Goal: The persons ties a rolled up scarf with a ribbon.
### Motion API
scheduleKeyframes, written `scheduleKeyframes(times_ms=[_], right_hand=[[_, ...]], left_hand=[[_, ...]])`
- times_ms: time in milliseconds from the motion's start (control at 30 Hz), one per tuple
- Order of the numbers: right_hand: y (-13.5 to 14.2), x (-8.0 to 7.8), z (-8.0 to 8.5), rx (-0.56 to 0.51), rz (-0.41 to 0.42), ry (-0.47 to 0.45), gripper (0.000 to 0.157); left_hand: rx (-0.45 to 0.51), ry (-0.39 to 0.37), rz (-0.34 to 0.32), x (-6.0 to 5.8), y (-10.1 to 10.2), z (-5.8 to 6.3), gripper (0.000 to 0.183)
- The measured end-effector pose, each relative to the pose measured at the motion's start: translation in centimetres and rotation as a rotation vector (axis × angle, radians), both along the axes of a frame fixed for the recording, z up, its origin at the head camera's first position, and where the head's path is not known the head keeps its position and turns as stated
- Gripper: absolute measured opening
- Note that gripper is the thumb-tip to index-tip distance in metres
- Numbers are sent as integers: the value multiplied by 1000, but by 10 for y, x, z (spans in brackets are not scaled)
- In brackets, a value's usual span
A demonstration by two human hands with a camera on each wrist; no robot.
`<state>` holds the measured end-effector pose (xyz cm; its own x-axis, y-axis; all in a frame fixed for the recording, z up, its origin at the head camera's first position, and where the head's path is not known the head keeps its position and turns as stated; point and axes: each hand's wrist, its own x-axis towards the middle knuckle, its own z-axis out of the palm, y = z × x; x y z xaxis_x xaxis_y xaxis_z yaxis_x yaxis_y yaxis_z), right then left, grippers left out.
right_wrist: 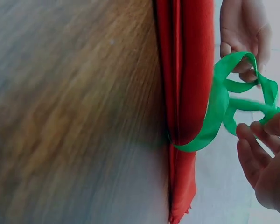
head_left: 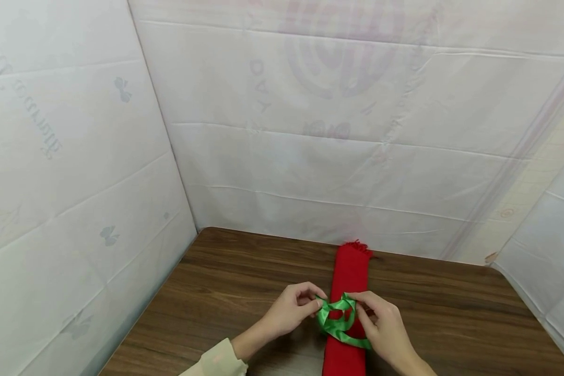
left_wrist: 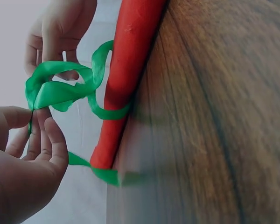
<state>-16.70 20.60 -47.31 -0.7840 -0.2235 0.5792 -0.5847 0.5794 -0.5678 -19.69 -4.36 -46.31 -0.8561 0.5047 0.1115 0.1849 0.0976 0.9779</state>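
Observation:
A folded red scarf point(head_left: 351, 271) with a fringed far end lies lengthwise on the table. Round its middle runs a shiny green ribbon point(head_left: 337, 330), with loops standing up above the cloth. My left hand point(head_left: 295, 307) pinches one part of the ribbon between thumb and fingertips, left of the scarf. On the other side, my right hand point(head_left: 384, 325) pinches another loop of it. In the left wrist view the ribbon point(left_wrist: 56, 93) stretches up from the scarf point(left_wrist: 130, 60) to the fingers, and a tail hangs below the left hand. The right wrist view shows the band passing under the scarf point(right_wrist: 196, 70).
The dark wooden table point(head_left: 244, 271) has rounded far corners. White printed sheeting point(head_left: 282, 156) hangs behind it and along both sides. The scarf's fringe point(head_left: 357, 245) reaches the table's back edge.

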Motion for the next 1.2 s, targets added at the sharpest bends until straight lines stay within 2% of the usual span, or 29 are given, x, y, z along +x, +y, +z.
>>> scheduleKeyframes(times_ms=[200,433,700,933,1200], right_hand=[[6,0,0,33,-42,17,41],[21,-5,5,98,-9,103,41],[36,-9,9,121,39,124,40],[47,-10,16,148,41,136,41],[60,-11,25,142,56,172,43]], left_hand=[[-84,72,32,-1,-2,-5,14],[-190,182,58,-7,-9,-11,12],[-275,252,54,-13,-24,0,8],[-325,319,53,-15,-30,8,7],[-375,404,56,-17,-33,8,5]])
